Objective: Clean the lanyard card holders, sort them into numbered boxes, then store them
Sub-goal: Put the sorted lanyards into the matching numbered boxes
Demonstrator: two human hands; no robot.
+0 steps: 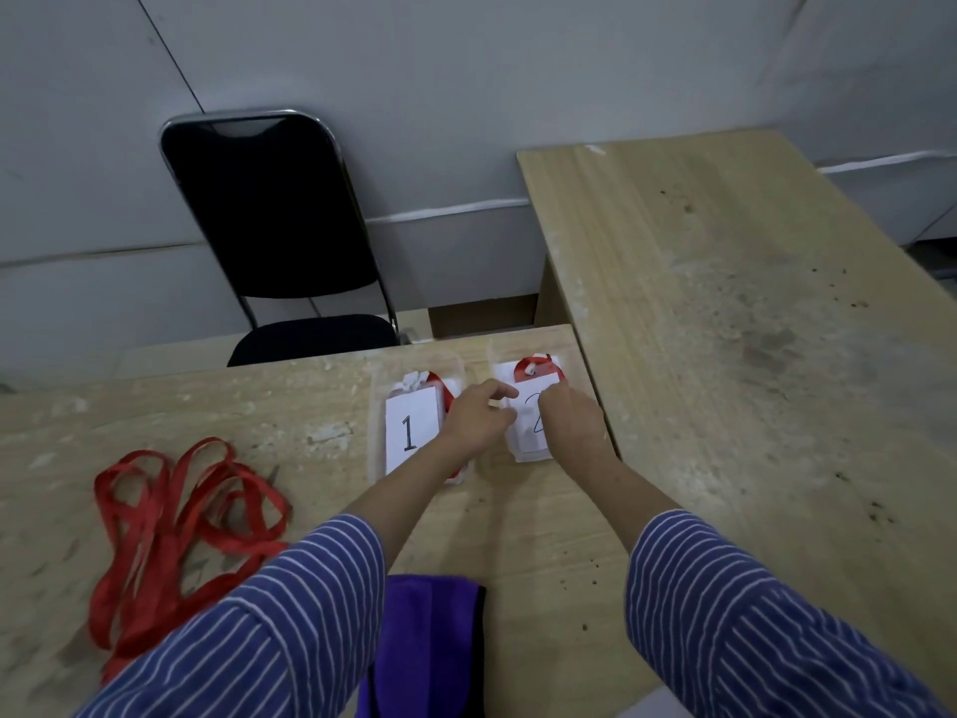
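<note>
Head camera, looking down at a worn wooden table (269,406). A second, stained table (725,313) joins it at the right, and a black chair (269,220) stands at the far side against a grey wall. A loose heap of red lanyards (176,515) lies on the left of the table, well apart from the hands. A purple cloth (430,640) sits at the near edge between two striped blue sleeves.

Two clear plastic boxes stand side by side near the far edge. The left box (380,406) carries a white card marked 1, with red strap under it. The right box (499,355) holds a card holder (525,406) marked 2, partly covered by both hands; its number is blurred.

The left hand (474,419) reaches across box 1, fingers curled, fingertips at the holder's left edge. The right hand (569,422) lies over the holder's right side, fingers bent down; whether either truly grips it cannot be made out.
</note>
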